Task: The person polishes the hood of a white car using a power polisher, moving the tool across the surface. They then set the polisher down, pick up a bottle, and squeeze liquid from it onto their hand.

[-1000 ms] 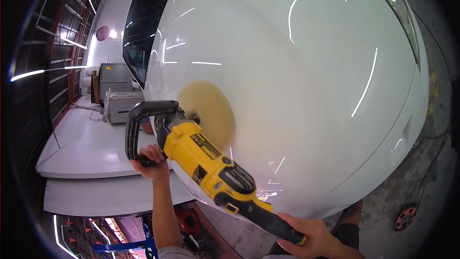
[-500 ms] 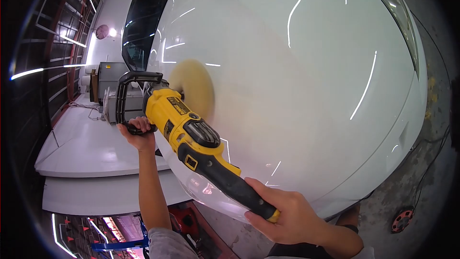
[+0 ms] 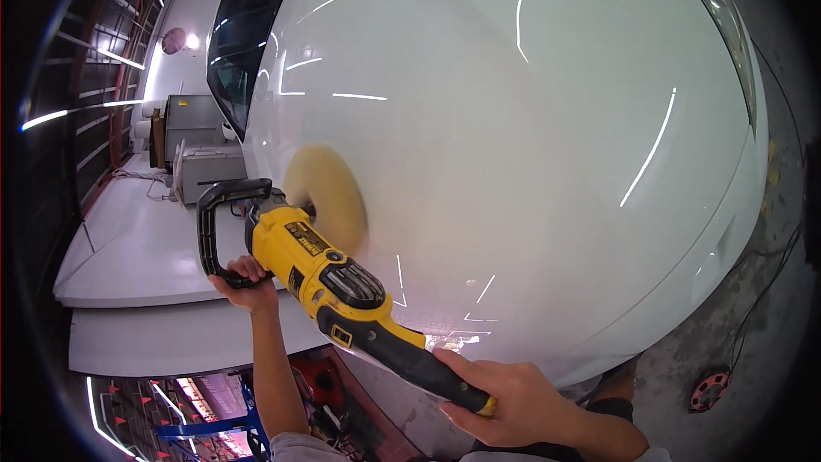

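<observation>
A yellow and black car polisher (image 3: pixel 295 248) lies across the view, its round yellow pad (image 3: pixel 342 205) against the white car hood (image 3: pixel 479 188). The pad is blurred, as if spinning. My left hand (image 3: pixel 248 284) wraps round the lower end of the polisher's black loop handle (image 3: pixel 205 227). Around the tail end of the black rear grip (image 3: pixel 419 359) my right hand (image 3: pixel 513 398) is closed. Its palm side and some fingers are hidden.
The windshield (image 3: pixel 248 26) borders the hood at upper left, a headlight (image 3: pixel 718 26) at upper right. A cable runs over the concrete floor near a red reel-like disc (image 3: pixel 710 389). Grey boxes (image 3: pixel 201 124) stand at left beyond a white panel (image 3: pixel 137 248).
The polisher's pad and loop handle have moved down in the view, toward my body, with my left hand. My right hand stays almost in place on the rear grip.
</observation>
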The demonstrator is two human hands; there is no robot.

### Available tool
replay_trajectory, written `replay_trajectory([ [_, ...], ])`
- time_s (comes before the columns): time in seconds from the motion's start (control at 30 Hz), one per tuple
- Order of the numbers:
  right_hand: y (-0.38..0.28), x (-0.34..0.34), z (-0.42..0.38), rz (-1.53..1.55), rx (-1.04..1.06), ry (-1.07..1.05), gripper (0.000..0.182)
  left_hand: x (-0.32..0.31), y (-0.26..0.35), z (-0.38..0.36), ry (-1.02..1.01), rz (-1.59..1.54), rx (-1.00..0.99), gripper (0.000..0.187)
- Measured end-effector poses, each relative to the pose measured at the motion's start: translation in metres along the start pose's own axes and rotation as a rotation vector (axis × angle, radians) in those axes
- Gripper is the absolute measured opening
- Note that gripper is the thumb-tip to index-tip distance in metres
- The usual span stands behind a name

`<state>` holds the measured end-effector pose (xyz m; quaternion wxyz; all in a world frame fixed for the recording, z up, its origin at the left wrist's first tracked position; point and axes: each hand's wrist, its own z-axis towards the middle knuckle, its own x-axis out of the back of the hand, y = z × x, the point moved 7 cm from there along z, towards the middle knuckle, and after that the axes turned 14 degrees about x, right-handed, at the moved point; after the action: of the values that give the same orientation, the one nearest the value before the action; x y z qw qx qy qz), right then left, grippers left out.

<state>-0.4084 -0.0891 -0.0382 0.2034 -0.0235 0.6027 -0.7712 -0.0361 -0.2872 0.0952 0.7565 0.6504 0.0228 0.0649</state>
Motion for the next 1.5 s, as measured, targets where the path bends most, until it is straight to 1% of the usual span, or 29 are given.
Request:
replay_trajectory([
  [0.13,0.007,-0.007,0.004,0.027,0.004,-0.019,0.059,0.02,-0.004,-0.009,0.026,0.017,0.003,0.065],
  [0.27,0.012,-0.01,0.007,0.044,0.02,0.002,0.06,0.023,-0.004,-0.009,0.071,0.015,-0.004,0.064],
  [0.47,0.016,-0.02,-0.004,0.076,0.014,0.032,0.059,0.014,-0.006,-0.002,0.056,-0.019,0.034,0.064],
  [0.5,0.015,-0.017,-0.003,0.074,0.022,0.051,0.059,0.009,-0.005,0.007,0.016,-0.028,0.05,0.065],
  [0.53,0.013,-0.01,0.001,0.073,0.022,0.051,0.059,-0.004,-0.005,0.018,-0.023,-0.035,0.068,0.065],
  [0.6,0.003,0.007,0.011,0.125,0.061,0.135,0.059,-0.033,0.001,0.041,-0.063,0.004,0.059,0.065],
  [0.67,0.0,0.016,0.012,0.12,0.045,0.136,0.059,-0.057,0.005,0.058,-0.126,0.005,0.052,0.064],
  [0.73,-0.003,0.025,0.012,0.114,0.03,0.144,0.059,-0.077,0.007,0.075,-0.163,-0.009,0.074,0.064],
  [0.8,-0.008,0.039,0.013,0.102,0.095,0.234,0.058,-0.102,0.008,0.091,-0.193,-0.011,0.08,0.064],
  [0.87,-0.013,0.048,0.012,0.104,0.104,0.27,0.058,-0.129,0.011,0.103,-0.215,-0.013,0.1,0.064],
  [0.93,-0.016,0.053,0.009,0.107,0.116,0.3,0.058,-0.155,0.016,0.108,-0.228,0.025,0.08,0.065],
  [1.0,-0.019,0.058,0.002,0.118,0.14,0.382,0.058,-0.18,0.019,0.106,-0.269,0.017,0.098,0.064],
  [1.1,-0.021,0.053,-0.012,0.183,0.112,0.409,0.057,-0.199,0.02,0.097,-0.344,0.04,0.088,0.064],
  [1.17,-0.016,0.047,-0.028,0.162,0.111,0.422,0.057,-0.207,0.019,0.085,-0.388,0.046,0.072,0.063],
  [1.23,-0.007,0.04,-0.05,0.146,0.111,0.433,0.057,-0.211,0.016,0.067,-0.449,0.07,0.019,0.063],
  [1.33,0.009,0.023,-0.088,0.082,0.056,0.428,0.056,-0.217,0.008,0.03,-0.552,0.127,-0.064,0.064],
  [1.4,0.01,0.021,-0.116,-0.008,0.18,0.579,0.055,-0.226,0.007,0.003,-0.621,0.176,-0.135,0.065],
  [1.43,0.014,0.016,-0.126,-0.01,0.174,0.573,0.055,-0.228,0.005,-0.007,-0.633,0.201,-0.169,0.067],
  [1.5,0.021,0.006,-0.142,-0.034,0.112,0.55,0.055,-0.225,-0.001,-0.021,-0.643,0.198,-0.161,0.067],
])
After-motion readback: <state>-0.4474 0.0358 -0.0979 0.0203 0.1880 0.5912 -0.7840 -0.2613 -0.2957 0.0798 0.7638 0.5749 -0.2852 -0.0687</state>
